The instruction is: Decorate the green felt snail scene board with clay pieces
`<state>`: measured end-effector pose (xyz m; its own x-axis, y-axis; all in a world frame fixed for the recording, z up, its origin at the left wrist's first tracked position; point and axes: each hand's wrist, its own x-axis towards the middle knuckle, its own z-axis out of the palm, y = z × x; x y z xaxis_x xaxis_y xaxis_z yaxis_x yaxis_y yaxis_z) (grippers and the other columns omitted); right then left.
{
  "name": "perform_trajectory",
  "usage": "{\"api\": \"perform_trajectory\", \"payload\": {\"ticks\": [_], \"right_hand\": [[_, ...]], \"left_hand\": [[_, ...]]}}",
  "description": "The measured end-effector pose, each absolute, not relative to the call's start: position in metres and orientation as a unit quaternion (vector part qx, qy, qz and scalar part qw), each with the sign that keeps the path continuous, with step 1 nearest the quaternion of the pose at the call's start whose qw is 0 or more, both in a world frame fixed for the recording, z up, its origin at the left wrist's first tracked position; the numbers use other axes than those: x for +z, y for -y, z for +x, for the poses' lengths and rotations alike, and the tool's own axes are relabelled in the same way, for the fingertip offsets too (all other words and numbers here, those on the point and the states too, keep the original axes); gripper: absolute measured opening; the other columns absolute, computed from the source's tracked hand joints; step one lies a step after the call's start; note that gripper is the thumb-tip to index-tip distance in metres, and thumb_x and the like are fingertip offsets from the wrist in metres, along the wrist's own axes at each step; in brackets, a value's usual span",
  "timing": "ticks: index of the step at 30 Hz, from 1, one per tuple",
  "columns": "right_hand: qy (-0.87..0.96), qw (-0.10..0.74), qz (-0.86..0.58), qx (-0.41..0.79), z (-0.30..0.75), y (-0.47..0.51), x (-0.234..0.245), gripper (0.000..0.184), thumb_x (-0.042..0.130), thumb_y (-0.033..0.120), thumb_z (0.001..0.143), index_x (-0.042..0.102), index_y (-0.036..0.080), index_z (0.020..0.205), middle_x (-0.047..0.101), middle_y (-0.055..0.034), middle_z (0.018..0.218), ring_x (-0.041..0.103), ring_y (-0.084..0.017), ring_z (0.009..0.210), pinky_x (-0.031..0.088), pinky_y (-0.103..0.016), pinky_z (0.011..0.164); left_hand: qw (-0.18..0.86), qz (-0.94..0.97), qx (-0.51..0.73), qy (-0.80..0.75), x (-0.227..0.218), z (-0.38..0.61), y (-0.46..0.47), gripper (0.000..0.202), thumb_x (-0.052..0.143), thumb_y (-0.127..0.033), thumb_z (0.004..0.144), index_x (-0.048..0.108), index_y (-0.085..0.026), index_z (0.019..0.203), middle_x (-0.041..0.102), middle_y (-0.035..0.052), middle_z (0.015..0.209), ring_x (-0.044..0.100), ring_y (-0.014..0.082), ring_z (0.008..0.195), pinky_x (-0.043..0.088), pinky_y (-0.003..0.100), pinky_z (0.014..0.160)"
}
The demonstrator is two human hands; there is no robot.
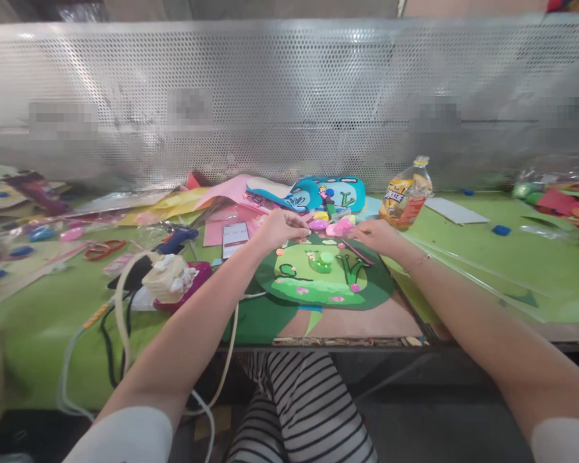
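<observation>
My left hand [287, 228] reaches over the upper edge of a dark green craft board [328, 299], its fingers pinched together beside a purple lump [318, 225]; whatever they hold is too small to make out. At the other side, my right hand [379, 236] has its fingertips closed on a pink lump [338, 227] that looks like soft modelling clay. Below both hands, the board carries a light green panel with a round green figure [322, 260], a green branching shape [351, 270] and small pink pieces. A thin dark stick lies by my right fingers.
Behind stands a blue decorated board [350, 193], near pink sheets [238, 190]. A bottle [405, 196] with orange liquid is at right. Left are a phone [235, 239], red-handled scissors [105, 249], a blue glue gun [176, 239] and a power adapter [166, 280] with cables. A perforated metal screen [270, 96] closes the back.
</observation>
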<state>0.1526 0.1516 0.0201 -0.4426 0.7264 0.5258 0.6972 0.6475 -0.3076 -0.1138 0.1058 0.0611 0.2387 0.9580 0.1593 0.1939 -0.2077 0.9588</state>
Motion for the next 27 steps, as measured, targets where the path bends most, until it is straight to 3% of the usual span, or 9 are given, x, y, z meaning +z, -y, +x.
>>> {"api": "perform_trajectory", "payload": {"ticks": [3,6,11,16,19,27], "right_hand": [[0.845,0.363,-0.392,0.009,0.138,-0.138,0.03,0.042,0.039,0.044,0.089,0.061,0.017,0.064,0.064,-0.0058,0.068,0.059,-0.017,0.068,0.045,-0.029,0.065],[0.824,0.451,-0.344,0.015,0.112,-0.123,0.046,0.038,0.032,0.04,0.094,0.064,0.019,0.093,0.066,-0.0085,0.095,0.06,-0.02,0.093,0.046,-0.035,0.085],[0.777,0.534,-0.331,0.048,0.068,-0.124,0.068,0.049,0.022,0.05,0.095,0.048,0.023,0.126,0.053,-0.009,0.126,0.046,-0.02,0.122,0.035,-0.04,0.105],[0.752,0.532,-0.385,0.058,0.06,-0.144,0.055,0.063,0.014,0.057,0.093,0.04,0.018,0.136,0.044,-0.0131,0.139,0.034,-0.022,0.132,0.024,-0.045,0.112],[0.743,0.53,-0.399,0.089,0.065,-0.151,0.042,0.066,0.01,0.058,0.093,0.036,0.019,0.139,0.037,-0.0108,0.145,0.028,-0.02,0.137,0.02,-0.044,0.114],[0.74,0.545,-0.361,0.158,0.064,-0.148,0.033,0.066,0.013,0.063,0.091,0.031,0.026,0.143,0.031,-0.0027,0.149,0.024,-0.02,0.139,0.014,-0.043,0.115]], "left_hand": [[0.434,0.639,0.447,-0.451,0.069,-0.109,-0.101,0.014,0.077,-0.019,0.064,0.065,-0.012,0.069,0.066,0.0014,0.061,0.062,0.0096,0.056,0.054,0.027,0.067],[0.53,0.583,0.464,-0.404,0.072,-0.093,-0.096,0.01,0.068,-0.022,0.075,0.065,-0.012,0.076,0.068,0.0025,0.072,0.066,0.01,0.066,0.054,0.024,0.072],[0.655,0.45,0.503,-0.34,0.066,-0.064,-0.095,0.016,0.051,-0.021,0.086,0.062,-0.013,0.077,0.07,0.0065,0.082,0.067,0.0127,0.077,0.053,0.028,0.083],[0.742,0.371,0.488,-0.271,0.055,-0.063,-0.091,0.037,0.036,-0.038,0.091,0.061,-0.013,0.082,0.069,0.0133,0.095,0.065,0.0206,0.096,0.051,0.037,0.088],[0.771,0.369,0.467,-0.226,0.049,-0.064,-0.086,0.047,0.033,-0.052,0.088,0.059,-0.013,0.084,0.068,0.0154,0.098,0.061,0.0242,0.103,0.05,0.04,0.089],[0.797,0.353,0.463,-0.161,0.046,-0.051,-0.07,0.068,0.015,-0.065,0.087,0.059,-0.015,0.098,0.064,0.0116,0.11,0.057,0.0212,0.108,0.046,0.032,0.09]]}}
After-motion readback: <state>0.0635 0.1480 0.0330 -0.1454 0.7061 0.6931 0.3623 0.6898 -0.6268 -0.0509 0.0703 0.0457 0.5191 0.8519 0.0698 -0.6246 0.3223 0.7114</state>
